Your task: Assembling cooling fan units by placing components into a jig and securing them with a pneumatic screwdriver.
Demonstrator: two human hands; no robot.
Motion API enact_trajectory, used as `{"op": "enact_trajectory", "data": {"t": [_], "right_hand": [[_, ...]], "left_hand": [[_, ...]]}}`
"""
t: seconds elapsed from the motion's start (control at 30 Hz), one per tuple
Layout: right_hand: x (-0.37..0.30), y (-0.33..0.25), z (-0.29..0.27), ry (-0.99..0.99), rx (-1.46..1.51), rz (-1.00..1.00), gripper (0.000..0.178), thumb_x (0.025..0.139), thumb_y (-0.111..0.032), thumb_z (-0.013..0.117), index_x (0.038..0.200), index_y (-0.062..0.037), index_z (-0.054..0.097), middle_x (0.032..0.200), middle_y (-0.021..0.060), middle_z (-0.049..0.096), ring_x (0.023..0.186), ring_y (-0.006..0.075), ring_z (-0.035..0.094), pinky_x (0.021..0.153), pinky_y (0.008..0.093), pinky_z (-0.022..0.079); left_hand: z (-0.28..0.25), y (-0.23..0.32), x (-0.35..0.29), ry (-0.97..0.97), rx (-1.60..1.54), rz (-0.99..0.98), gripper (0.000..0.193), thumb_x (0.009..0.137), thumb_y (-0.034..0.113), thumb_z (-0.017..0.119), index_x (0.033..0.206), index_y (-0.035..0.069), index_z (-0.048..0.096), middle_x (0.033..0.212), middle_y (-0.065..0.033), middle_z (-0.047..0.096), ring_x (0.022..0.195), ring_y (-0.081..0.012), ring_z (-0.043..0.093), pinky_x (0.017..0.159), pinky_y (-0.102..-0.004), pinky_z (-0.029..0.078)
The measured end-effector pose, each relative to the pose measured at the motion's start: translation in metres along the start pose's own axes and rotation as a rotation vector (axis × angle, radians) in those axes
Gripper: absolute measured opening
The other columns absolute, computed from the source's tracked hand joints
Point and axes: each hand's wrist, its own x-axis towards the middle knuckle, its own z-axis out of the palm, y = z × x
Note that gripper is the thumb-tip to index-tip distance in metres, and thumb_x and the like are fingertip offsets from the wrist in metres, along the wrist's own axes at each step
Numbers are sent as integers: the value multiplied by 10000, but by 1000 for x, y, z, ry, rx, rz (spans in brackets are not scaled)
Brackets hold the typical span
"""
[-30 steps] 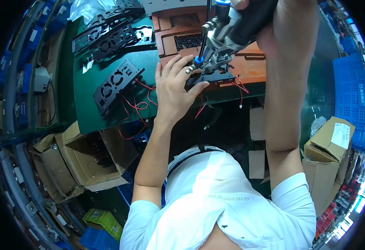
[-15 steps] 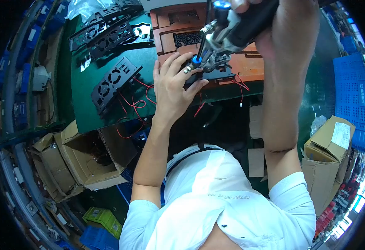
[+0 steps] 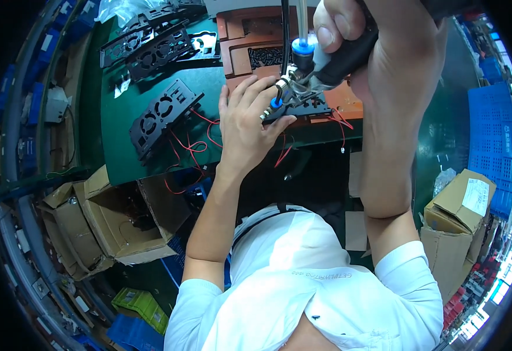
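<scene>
My right hand (image 3: pixel 340 26) is wrapped around the dark handle of a power screwdriver (image 3: pixel 349 57) with metal fittings, blue collars and air tubes at its front. The screwdriver's front end is over a black plate-like part (image 3: pixel 316 109) with red wires, lying on an orange-brown fixture (image 3: pixel 232 57). At the part's left end, my left hand (image 3: pixel 244 120) rests with fingers stretched out and thumb apart, beside the screwdriver's lower fittings. The screwdriver's tip and much of the part are hidden behind the fittings and hand. Dark screws (image 3: pixel 264 57) fill a recess in the fixture.
A black bracket (image 3: pixel 162 117) with fan cutouts and red wires (image 3: pixel 190 146) lies left on the green table (image 3: pixel 112 131). More black brackets (image 3: pixel 159 51) pile up behind it. Open cardboard boxes (image 3: pixel 115 225) stand lower left; another carton (image 3: pixel 457 202) and a blue crate (image 3: pixel 492 128) are right.
The screwdriver and my right hand have moved slightly lower and left in view. My left hand stays by the part's left end.
</scene>
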Motion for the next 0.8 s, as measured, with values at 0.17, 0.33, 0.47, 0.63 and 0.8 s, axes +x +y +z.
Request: {"op": "enact_trajectory", "data": {"t": [0.17, 0.33, 0.47, 0.63, 0.8], "right_hand": [[60, 20, -12, 62, -670, -545, 105, 895, -144, 677, 889, -46, 641, 653, 35, 602, 541, 131, 604, 495, 300, 509], [54, 11, -12, 38, -459, -418, 116, 896, -157, 676, 904, -44, 648, 664, 37, 607, 551, 135, 608, 501, 306, 513], [50, -5, -7, 34, -265, -285, 131, 898, -169, 675, 918, -42, 655, 674, 39, 611, 561, 139, 612, 508, 312, 518], [46, -14, -6, 24, -12, -108, 151, 899, -185, 673, 936, -40, 663, 687, 42, 616, 574, 145, 617, 515, 320, 524], [44, 21, -11, -10, 3, -74, 277, 894, -257, 726, 974, 8, 709, 615, 11, 563, 503, 132, 565, 478, 293, 490]], "left_hand": [[-4, 0, 3, -14, 20, 38, 616, 766, 303, 888, 1306, 98, 671, 1352, -81, 649, 1359, -324, 520, 1177, -626, 278], [-7, -5, 10, -36, -97, -45, 513, 841, 289, 818, 1301, 110, 679, 1274, -99, 684, 1314, -311, 542, 1174, -575, 270], [-5, -2, 16, -1, -96, -89, 405, 848, 239, 802, 1228, 120, 726, 1211, -66, 711, 1232, -287, 574, 1119, -513, 305], [1, -6, 15, 74, -128, -62, 368, 836, 218, 813, 1183, 115, 746, 1263, -63, 691, 1236, -301, 567, 1095, -497, 333], [0, -3, 15, 37, -94, -114, 339, 817, 203, 832, 1131, 100, 760, 1283, -92, 678, 1237, -326, 564, 1082, -498, 347]]}}
